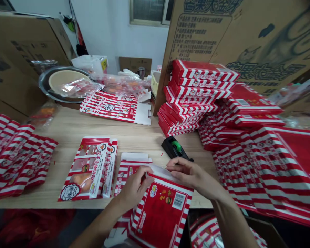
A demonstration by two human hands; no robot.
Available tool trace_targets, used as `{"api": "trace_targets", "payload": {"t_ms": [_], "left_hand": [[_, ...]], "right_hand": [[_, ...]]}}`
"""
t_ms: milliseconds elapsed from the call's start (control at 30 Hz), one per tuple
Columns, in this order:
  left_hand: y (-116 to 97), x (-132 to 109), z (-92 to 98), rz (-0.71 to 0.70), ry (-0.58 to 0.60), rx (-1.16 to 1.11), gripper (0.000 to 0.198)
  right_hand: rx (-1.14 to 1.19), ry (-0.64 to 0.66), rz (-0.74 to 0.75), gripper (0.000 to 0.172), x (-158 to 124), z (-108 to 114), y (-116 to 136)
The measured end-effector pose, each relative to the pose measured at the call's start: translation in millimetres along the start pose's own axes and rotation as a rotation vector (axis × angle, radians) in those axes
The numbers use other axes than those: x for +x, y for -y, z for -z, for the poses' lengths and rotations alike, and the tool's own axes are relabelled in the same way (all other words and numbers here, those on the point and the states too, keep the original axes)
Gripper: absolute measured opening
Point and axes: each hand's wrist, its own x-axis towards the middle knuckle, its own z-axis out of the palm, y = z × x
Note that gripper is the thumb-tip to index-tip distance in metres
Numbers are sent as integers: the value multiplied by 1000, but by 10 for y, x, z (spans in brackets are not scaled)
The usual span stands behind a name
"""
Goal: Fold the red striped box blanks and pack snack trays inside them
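A red box with striped edges (160, 213) tilts at the table's front edge, its barcode side facing up. My left hand (135, 186) is closed on the box's upper left corner. The fingers of my right hand (189, 174) are bent over the upper right, at the box's white end flap (161, 171). Beneath and to the left lies a flat striped carton (124, 172), partly covered by my left hand and the box. Just beyond my right hand stands a black tape dispenser (174, 148) with a green roll core.
Two windowed boxes (86, 168) lie left of my hands. Striped boxes (201, 88) are stacked on the right, with more on the far left. Behind are flat cartons (111, 108), a metal basin (45, 86), clear bags of orange items (119, 84) and a large cardboard box (248, 41).
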Motion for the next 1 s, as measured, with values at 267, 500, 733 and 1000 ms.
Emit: {"api": "trace_targets", "payload": {"t_ms": [267,500,733,1000], "left_hand": [[-10,10,103,36,90,-24,13],[34,-51,93,6,70,-116,17],[10,-52,119,-28,89,-135,27],[52,-84,116,-113,-7,14,19]], "right_hand": [[-25,145,-42,27,40,50,-82],[-74,-23,23,23,61,-129,-44],[-186,-95,179,16,6,-199,-53],[-147,-84,159,15,-173,-5,-182]]}}
